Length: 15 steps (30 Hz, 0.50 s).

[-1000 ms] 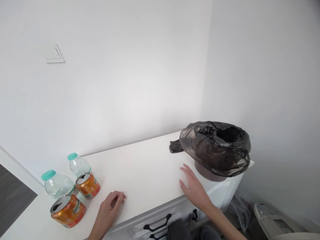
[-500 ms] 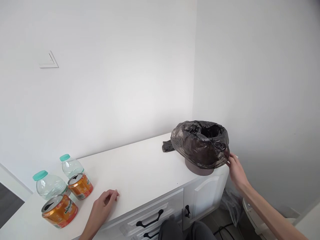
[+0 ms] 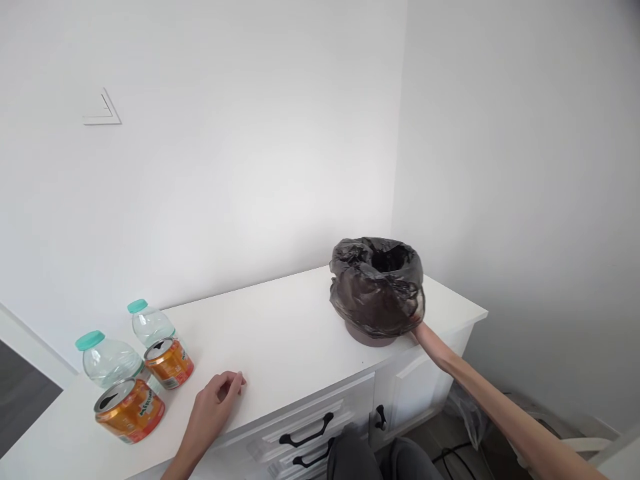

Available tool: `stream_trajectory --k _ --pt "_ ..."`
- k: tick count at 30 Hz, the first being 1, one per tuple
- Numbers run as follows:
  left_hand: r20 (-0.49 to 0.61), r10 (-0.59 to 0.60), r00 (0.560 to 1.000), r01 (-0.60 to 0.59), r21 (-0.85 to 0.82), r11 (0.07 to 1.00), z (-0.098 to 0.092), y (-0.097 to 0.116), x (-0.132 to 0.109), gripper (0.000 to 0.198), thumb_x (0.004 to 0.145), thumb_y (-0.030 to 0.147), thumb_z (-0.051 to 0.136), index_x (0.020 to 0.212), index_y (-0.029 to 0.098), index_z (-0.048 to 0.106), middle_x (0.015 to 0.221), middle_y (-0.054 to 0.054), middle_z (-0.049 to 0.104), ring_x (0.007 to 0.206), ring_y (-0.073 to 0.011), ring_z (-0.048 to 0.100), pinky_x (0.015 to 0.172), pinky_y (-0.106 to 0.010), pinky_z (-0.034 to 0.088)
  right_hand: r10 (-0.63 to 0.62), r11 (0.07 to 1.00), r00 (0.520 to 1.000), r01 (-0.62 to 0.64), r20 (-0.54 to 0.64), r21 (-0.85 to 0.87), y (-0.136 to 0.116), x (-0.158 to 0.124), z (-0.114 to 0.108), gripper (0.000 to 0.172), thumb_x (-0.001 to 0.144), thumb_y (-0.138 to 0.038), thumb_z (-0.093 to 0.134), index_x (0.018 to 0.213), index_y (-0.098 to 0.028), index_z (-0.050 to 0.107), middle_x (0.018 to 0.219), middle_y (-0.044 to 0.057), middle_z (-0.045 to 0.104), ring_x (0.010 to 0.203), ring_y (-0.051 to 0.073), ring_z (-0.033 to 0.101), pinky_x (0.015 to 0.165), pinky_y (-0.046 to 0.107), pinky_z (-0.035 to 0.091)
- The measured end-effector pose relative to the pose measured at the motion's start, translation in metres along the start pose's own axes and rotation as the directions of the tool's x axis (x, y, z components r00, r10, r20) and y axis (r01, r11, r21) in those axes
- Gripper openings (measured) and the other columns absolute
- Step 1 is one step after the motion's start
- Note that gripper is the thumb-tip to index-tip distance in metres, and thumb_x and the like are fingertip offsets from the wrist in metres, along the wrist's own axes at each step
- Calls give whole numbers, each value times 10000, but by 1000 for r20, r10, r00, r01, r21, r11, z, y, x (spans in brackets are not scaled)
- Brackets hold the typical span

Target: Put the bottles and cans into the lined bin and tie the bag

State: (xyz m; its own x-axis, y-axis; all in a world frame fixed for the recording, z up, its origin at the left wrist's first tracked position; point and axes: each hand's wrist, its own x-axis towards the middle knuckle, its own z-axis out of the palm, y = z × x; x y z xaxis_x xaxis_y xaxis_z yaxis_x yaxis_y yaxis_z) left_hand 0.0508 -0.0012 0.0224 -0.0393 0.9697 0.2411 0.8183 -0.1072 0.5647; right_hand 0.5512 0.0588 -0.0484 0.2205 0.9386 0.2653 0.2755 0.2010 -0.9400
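A brown bin (image 3: 371,338) stands on the white cabinet top, lined with a black plastic bag (image 3: 373,293) whose edge is folded loosely over the rim. My right hand (image 3: 418,319) is at the bin's right side, its fingers mostly hidden by the bag's overhang. How they are bent cannot be made out. My left hand (image 3: 216,401) rests on the cabinet top with curled fingers and nothing in them. To its left stand two orange drink cans, a front can (image 3: 131,412) and a rear can (image 3: 170,363), both with opened tops.
Behind the cans stand two clear bottles with teal caps, a nearer bottle (image 3: 111,362) and a farther bottle (image 3: 151,325). The cabinet (image 3: 280,327) has black handles (image 3: 306,432) at its front. A clear plastic bag (image 3: 465,415) and a black cable (image 3: 453,457) lie on the floor.
The black bag's right side has drawn in around the bin, which has shifted left. My right hand has moved left, under the bag's overhang. The left hand stays on the cabinet top.
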Motion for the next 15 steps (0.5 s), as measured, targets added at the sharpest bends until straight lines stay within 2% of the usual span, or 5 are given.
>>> stream_trajectory --k 2,6,10,15 --pt "8 -12 1000 12 1 1000 -1 1 -2 477 903 643 464 766 250 698 755 -13 738 759 -216 699 747 -303 528 -10 998 987 0 160 61 -12 0 23 764 995 -715 304 1586 -241 404 1651 107 381 1546 273 305 1250 474 251" --pt "6 -28 1000 28 -12 1000 -1 0 -4 480 915 640 460 783 248 705 776 -16 745 766 -217 695 751 -313 519 -52 996 948 25 313 91 -36 3 71 752 1028 -683 250 1648 -258 238 1715 62 222 1577 230 223 1279 475 191" --pt "-3 -12 1000 12 -20 1000 2 -7 -5 493 931 644 449 795 242 699 768 -17 740 750 -214 687 744 -314 515 -70 997 922 59 382 42 -56 2 109 723 1038 -660 233 1643 -266 263 1702 40 262 1582 220 210 1288 466 193" --pt "-6 2 1000 -3 -25 1000 4 -11 -4 494 933 644 451 785 242 697 748 -11 734 714 -203 680 702 -297 507 -209 977 873 206 441 55 -61 -5 131 611 1023 -485 398 1602 -294 361 1613 34 452 1491 240 416 1208 453 371"
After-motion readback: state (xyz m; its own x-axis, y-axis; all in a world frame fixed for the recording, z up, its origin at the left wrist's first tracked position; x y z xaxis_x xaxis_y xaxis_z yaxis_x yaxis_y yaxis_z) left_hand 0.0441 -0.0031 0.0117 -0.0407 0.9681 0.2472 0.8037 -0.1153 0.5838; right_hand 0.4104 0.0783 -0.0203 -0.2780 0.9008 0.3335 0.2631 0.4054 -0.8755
